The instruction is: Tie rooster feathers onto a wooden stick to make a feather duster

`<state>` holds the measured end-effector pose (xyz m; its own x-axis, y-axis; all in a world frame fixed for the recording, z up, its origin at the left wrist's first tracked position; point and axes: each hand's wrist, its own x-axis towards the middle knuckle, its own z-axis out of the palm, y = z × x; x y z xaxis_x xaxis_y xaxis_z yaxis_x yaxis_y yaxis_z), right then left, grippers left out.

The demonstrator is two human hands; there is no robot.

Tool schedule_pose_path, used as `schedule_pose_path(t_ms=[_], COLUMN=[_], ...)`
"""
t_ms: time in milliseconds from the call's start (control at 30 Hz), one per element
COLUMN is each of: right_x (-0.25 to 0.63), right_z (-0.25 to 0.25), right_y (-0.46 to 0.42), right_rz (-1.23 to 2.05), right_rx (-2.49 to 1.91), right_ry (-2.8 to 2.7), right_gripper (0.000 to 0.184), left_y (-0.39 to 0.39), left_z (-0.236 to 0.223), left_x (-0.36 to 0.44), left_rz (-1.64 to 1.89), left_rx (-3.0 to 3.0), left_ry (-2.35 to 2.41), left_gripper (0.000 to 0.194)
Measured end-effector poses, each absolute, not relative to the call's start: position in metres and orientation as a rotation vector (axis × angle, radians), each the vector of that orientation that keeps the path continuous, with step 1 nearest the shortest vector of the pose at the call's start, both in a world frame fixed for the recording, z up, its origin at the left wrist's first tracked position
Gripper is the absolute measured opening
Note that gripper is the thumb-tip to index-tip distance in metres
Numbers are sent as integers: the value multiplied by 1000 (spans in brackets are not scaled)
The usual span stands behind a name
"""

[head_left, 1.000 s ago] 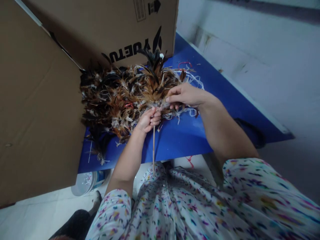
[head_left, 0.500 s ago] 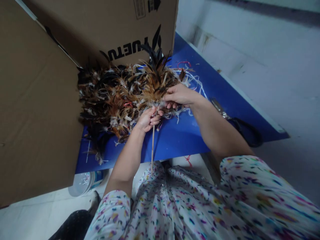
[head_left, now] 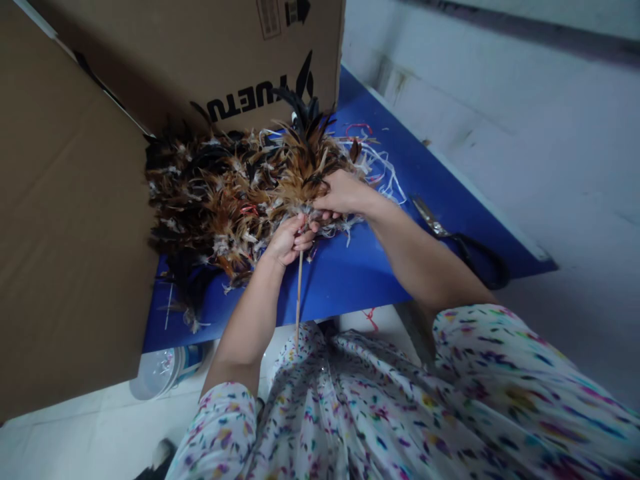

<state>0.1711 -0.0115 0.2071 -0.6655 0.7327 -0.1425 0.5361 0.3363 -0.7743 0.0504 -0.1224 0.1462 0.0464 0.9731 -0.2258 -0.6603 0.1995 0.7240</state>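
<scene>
My left hand [head_left: 293,241] is closed around a thin wooden stick [head_left: 299,293], whose lower end points down toward my lap. Brown and black feathers [head_left: 305,170] fan out at the stick's upper end, just above the fingers. At the base of these feathers is my right hand [head_left: 343,195], its thumb and fingers drawn together. Whether it pinches a feather or a tie there is hidden. A thick pile of loose feathers [head_left: 215,200] spreads to the left and behind both hands.
A blue table [head_left: 340,280] carries the pile. Large cardboard boxes [head_left: 70,220] stand at the left and back. Black-handled scissors [head_left: 460,243] lie right of my right forearm, near white string [head_left: 385,167]. Under the table's left edge stands a plastic bucket [head_left: 160,373]. A wall runs along the right.
The whole view has shifted slightly, so everything sits a little further left. My right hand has come closer in to the feather base, nearer my left hand. The left keeps its hold on the stick.
</scene>
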Motion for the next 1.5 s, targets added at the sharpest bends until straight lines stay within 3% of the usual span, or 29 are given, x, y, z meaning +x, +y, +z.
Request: schedule_pose_path(t_ms=[233, 500, 1067, 1267, 1333, 1400, 1500], right_x=[170, 168, 169, 192, 200, 203, 197], right_z=[208, 212, 202, 185, 180, 176, 174], right_y=[-15, -22, -23, -27, -36, -46, -57], right_rz=[960, 531, 654, 798, 718, 672, 900], right_rx=[-1107, -1054, -920, -888, -926, -952, -925], right_ry=[-2496, -2562, -2442, -1961, -1816, -1788, -1975], right_gripper=[10, 9, 8, 29, 25, 19, 30], left_y=[-123, -124, -125, -128, -129, -130, -131], left_z=[146, 148, 151, 156, 158, 160, 160], left_x=[51, 51, 53, 49, 47, 46, 46], left_rz=[1306, 1293, 1281, 1320, 1328, 1343, 1363], left_rx=[440, 423, 373, 395, 393, 394, 413], left_ry=[759, 744, 772, 746, 728, 718, 726], left_gripper=[19, 25, 27, 30, 28, 24, 22])
